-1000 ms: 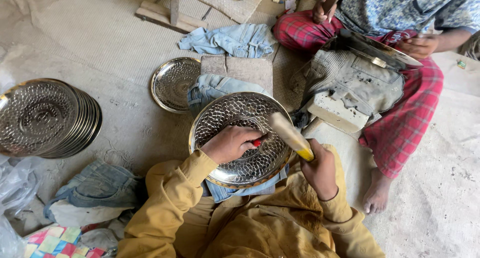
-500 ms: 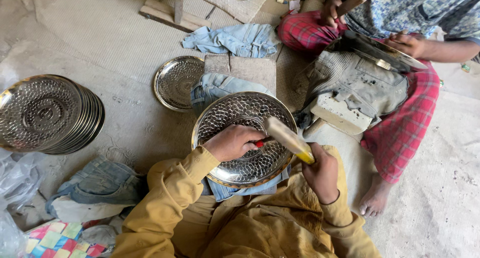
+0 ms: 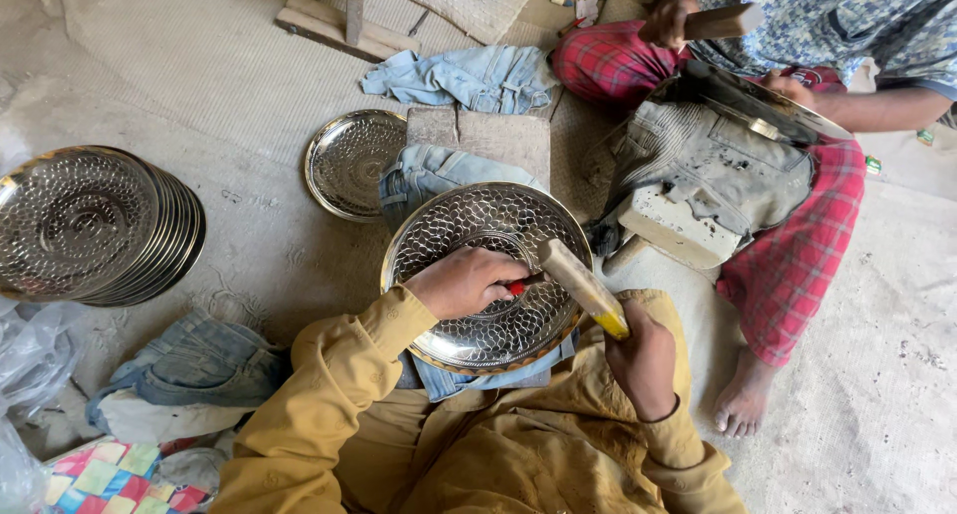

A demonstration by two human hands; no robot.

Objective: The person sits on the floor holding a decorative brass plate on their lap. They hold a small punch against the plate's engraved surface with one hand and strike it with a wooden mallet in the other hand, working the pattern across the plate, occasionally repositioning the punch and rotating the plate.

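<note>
**Mallet angle shifts, punch stays planted on the plate**

Change vs. the two earlier frames: the wooden mallet with the yellow-tipped handle (image 3: 583, 287) sits slightly lower and further over the plate; its head is now right beside the left hand. The view has also shifted a little. Nothing else moves. My read: hammering is mid-cycle, pattern work ongoing.

- Left hand (image 3: 464, 281): closed around a small red-handled punch (image 3: 515, 288), tip hidden, fist resting on the plate.
- Right hand (image 3: 643, 359): closed on the mallet handle near the yellow end.
- Round hammered metal plate with a scale-like embossed pattern (image 3: 488, 275): lies in front of the lap, on blue denim cloth (image 3: 429, 170) over a wooden block (image 3: 488, 135). Outer rings look fully patterned; the centre is partly covered by the left hand, can't tell.

Surroundings:
- Floor (image 3: 249, 245) is bare, dusty concrete, with woven matting further up.
- Stack of matching patterned plates (image 3: 95, 225) to the left, well apart.
- Single smaller plate (image 3: 349, 160) just beside the block.
- Loose denim rags (image 3: 194, 359) near the left elbow.
- Co-worker in red checked cloth (image 3: 797, 255) sits opposite, a hand (image 3: 666, 20) gripping another wooden mallet (image 3: 723, 20), plate on lap.
</note>
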